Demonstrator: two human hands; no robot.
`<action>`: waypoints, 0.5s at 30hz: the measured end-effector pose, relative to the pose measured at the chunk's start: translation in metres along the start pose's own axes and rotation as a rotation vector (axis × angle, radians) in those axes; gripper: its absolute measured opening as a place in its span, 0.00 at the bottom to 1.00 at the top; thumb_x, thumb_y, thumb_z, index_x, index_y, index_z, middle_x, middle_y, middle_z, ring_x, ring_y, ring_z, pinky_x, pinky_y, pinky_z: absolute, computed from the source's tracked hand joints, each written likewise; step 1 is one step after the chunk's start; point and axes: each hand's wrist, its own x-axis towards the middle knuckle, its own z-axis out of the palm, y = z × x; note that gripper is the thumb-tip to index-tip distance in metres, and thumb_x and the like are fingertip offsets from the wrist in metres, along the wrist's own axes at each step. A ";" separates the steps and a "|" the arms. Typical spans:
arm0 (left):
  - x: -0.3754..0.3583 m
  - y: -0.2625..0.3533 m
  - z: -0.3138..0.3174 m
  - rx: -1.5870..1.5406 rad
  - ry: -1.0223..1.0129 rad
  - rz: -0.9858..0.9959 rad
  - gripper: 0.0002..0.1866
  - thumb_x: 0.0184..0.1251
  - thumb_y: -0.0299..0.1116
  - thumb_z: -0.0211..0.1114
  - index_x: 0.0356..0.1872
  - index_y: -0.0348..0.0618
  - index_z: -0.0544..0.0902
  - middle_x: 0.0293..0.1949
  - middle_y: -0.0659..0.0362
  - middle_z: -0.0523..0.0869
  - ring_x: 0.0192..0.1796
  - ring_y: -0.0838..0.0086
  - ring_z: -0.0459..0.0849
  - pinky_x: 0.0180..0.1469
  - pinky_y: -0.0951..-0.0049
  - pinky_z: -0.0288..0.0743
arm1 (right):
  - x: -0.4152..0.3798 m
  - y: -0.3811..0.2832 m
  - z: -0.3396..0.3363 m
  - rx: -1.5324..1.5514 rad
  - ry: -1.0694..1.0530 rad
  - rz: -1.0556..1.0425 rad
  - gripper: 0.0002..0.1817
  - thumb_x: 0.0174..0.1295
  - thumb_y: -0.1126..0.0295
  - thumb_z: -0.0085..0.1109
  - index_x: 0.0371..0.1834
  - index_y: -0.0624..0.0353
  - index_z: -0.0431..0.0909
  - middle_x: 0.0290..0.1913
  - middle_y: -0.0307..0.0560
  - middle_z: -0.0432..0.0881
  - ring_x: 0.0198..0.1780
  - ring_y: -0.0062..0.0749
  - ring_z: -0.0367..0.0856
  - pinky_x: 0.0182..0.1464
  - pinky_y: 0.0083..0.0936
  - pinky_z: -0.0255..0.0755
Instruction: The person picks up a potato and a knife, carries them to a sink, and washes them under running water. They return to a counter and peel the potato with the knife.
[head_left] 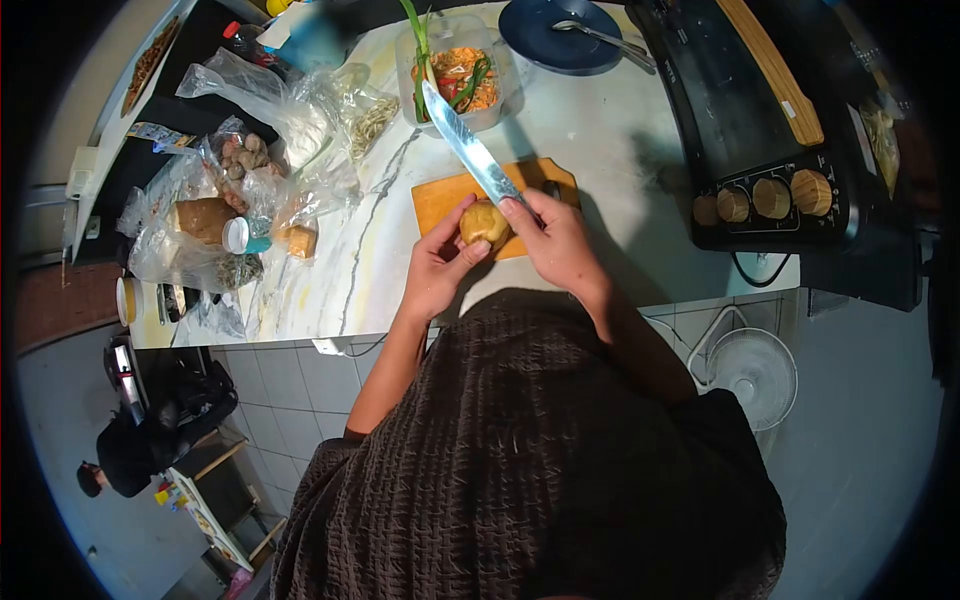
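A round, yellow-brown potato-like vegetable [484,226] is gripped by my left hand [440,262], its fingers curled around the side. My right hand [562,245] is closed on a kitchen knife [466,142], whose wide blade points up and to the left. The thumb of that hand lies close to the vegetable; whether it touches cannot be made out. Under both hands is a wooden cutting board [436,205], partly covered by them. Beyond the knife tip stands a clear plastic container [489,118] with orange shredded food and green stalks.
At the back lies a dark blue plate [540,50] with cutlery [600,38]. Plastic bags [180,250] of foodstuffs crowd the left side. A black toaster oven [770,190] with wooden knobs stands at right. Below the counter are a fan [750,375] and, far left, another person [140,450].
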 end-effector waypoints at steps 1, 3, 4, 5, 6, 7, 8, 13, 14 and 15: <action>-0.001 0.001 -0.001 -0.035 -0.009 0.008 0.32 0.62 0.22 0.64 0.67 0.36 0.63 0.60 0.55 0.74 0.59 0.74 0.74 0.61 0.74 0.67 | 0.001 0.005 0.003 0.006 0.000 0.005 0.14 0.66 0.61 0.54 0.33 0.62 0.77 0.19 0.45 0.74 0.22 0.24 0.66 0.27 0.25 0.63; -0.004 0.002 0.004 0.015 -0.024 0.055 0.31 0.62 0.22 0.64 0.67 0.36 0.63 0.60 0.55 0.74 0.59 0.73 0.74 0.61 0.74 0.67 | 0.007 0.020 0.010 0.123 0.102 -0.009 0.14 0.67 0.61 0.54 0.33 0.63 0.77 0.19 0.43 0.72 0.22 0.21 0.65 0.27 0.24 0.62; -0.003 0.003 0.007 0.066 -0.039 0.114 0.31 0.63 0.21 0.63 0.66 0.36 0.62 0.59 0.54 0.73 0.59 0.73 0.74 0.61 0.74 0.67 | 0.008 0.017 0.011 0.163 0.104 0.000 0.14 0.67 0.61 0.54 0.33 0.63 0.76 0.19 0.41 0.70 0.22 0.19 0.63 0.26 0.23 0.61; -0.001 0.001 0.008 0.072 -0.037 0.120 0.31 0.63 0.21 0.63 0.66 0.36 0.62 0.59 0.54 0.73 0.59 0.73 0.74 0.61 0.74 0.67 | 0.009 0.013 0.010 0.167 0.102 -0.008 0.14 0.67 0.61 0.54 0.33 0.63 0.76 0.19 0.41 0.70 0.22 0.19 0.63 0.26 0.23 0.61; 0.000 -0.004 0.007 0.003 0.011 0.124 0.30 0.64 0.21 0.62 0.66 0.36 0.62 0.59 0.54 0.73 0.59 0.72 0.74 0.61 0.74 0.67 | 0.007 0.009 0.008 0.188 0.094 0.010 0.14 0.67 0.61 0.53 0.33 0.64 0.76 0.19 0.41 0.70 0.22 0.19 0.63 0.26 0.23 0.61; -0.001 -0.006 0.006 -0.066 0.057 0.124 0.29 0.65 0.21 0.61 0.65 0.37 0.61 0.59 0.54 0.73 0.59 0.72 0.74 0.61 0.74 0.67 | 0.005 0.004 0.007 0.209 0.089 0.032 0.14 0.67 0.62 0.53 0.33 0.64 0.75 0.19 0.41 0.70 0.22 0.19 0.63 0.26 0.23 0.61; 0.000 -0.007 0.001 -0.055 0.028 0.139 0.28 0.66 0.22 0.60 0.66 0.37 0.61 0.58 0.53 0.73 0.57 0.71 0.76 0.59 0.74 0.69 | 0.004 0.003 0.006 0.190 0.065 0.022 0.15 0.68 0.61 0.53 0.33 0.64 0.75 0.20 0.42 0.72 0.23 0.20 0.64 0.26 0.23 0.61; 0.002 0.001 0.007 -0.091 0.021 -0.092 0.29 0.66 0.22 0.60 0.67 0.38 0.60 0.56 0.53 0.74 0.54 0.69 0.78 0.56 0.74 0.73 | -0.001 0.005 0.009 0.124 0.062 0.076 0.13 0.68 0.63 0.50 0.35 0.64 0.73 0.22 0.48 0.74 0.24 0.29 0.71 0.28 0.28 0.64; 0.002 0.001 0.010 -0.082 0.039 -0.104 0.29 0.66 0.22 0.59 0.67 0.38 0.60 0.55 0.52 0.74 0.53 0.68 0.79 0.55 0.74 0.74 | -0.002 0.003 0.008 0.129 0.058 0.121 0.13 0.68 0.64 0.49 0.36 0.64 0.73 0.23 0.50 0.74 0.24 0.34 0.73 0.29 0.30 0.65; 0.001 0.001 0.011 -0.082 0.040 -0.108 0.29 0.66 0.22 0.59 0.67 0.38 0.60 0.55 0.52 0.74 0.53 0.68 0.79 0.55 0.74 0.74 | -0.003 0.004 0.008 0.130 0.057 0.125 0.13 0.68 0.64 0.49 0.36 0.64 0.73 0.23 0.50 0.74 0.24 0.34 0.73 0.29 0.30 0.65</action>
